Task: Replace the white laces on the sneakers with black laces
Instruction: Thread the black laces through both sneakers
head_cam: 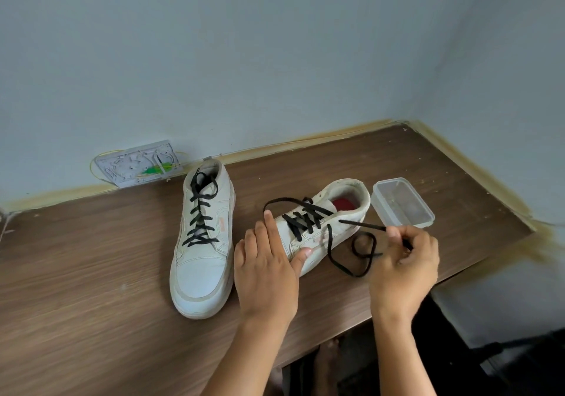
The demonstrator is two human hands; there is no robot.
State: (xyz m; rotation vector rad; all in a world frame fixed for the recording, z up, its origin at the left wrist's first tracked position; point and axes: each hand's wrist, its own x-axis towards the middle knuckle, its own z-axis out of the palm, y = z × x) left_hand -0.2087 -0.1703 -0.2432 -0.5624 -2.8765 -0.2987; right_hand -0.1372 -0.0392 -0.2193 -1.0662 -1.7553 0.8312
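Two white sneakers stand on the wooden table (91, 273). The left sneaker (203, 252) points toward me and carries a black lace through all its eyelets. The right sneaker (330, 221) lies angled, heel toward the back right, with a black lace (305, 219) crossing its lower eyelets. My left hand (266, 270) holds the toe end of this sneaker, index finger straight along its far side and thumb pressed on its near side. My right hand (403, 267) pinches one loose end of the black lace near the heel; the slack curls in a loop on the table.
An empty clear plastic container (403, 204) sits just behind the right sneaker's heel. A flat grey and white panel with a green piece (139, 163) leans against the wall behind the left sneaker. The table's front edge runs close under my forearms.
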